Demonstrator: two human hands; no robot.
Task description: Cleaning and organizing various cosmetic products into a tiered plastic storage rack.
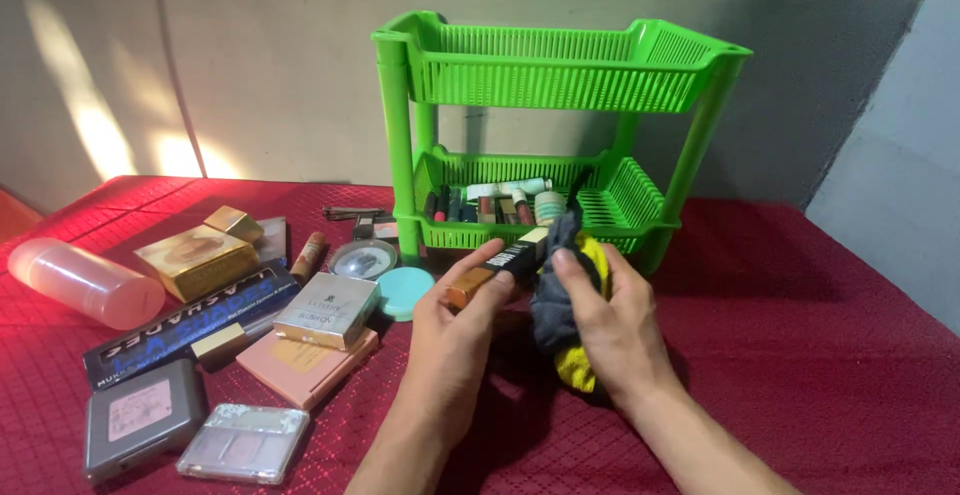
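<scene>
A slim black and gold cosmetic tube (497,265) is held by the left hand (455,340) above the bench (800,355), just in front of the green two-tier rack (560,75). Its upper end is touched by a grey and yellow cloth (565,305), which is gripped by the right hand (615,320). Boxes and compacts (325,310) are spread at the left.

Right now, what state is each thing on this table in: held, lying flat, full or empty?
Left hand: gripping a slim makeup tube, held level.
Right hand: holding a grey and yellow cloth against the tube's end.
Green rack: upright; top shelf looks empty, lower shelf holds small cosmetics.
Gold box: closed, lying flat.
Clear compact: closed, flat.
Pink bottle: on its side.
</scene>
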